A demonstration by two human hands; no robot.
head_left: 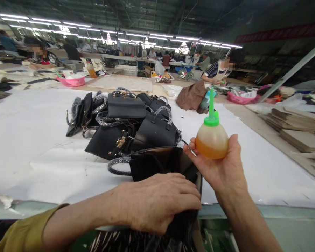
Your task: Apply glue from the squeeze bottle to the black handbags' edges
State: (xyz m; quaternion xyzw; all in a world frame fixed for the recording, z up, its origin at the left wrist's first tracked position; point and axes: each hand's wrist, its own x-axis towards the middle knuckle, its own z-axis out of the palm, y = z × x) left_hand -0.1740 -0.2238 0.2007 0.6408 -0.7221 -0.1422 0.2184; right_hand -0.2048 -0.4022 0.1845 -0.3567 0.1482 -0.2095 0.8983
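Note:
My right hand (pixel 220 164) is closed around a small round squeeze bottle (pixel 211 140) of amber liquid with a green cap and long green nozzle pointing up. It hovers just right of an open black handbag (pixel 160 162) at the table's near edge. My left hand (pixel 157 201) lies over the near rim of that bag, fingers curled down onto it. Behind the bag lies a pile of black handbags (pixel 126 122) with plastic-wrapped handles and gold clasps.
White paper (pixel 28 147) covers the long table. A brown bag (pixel 191 95) lies beyond the pile. Stacked cardboard sheets (pixel 294 122) sit at right, pink basins (pixel 72 81) at the back. Other people work at far tables, one in a striped top (pixel 215 71).

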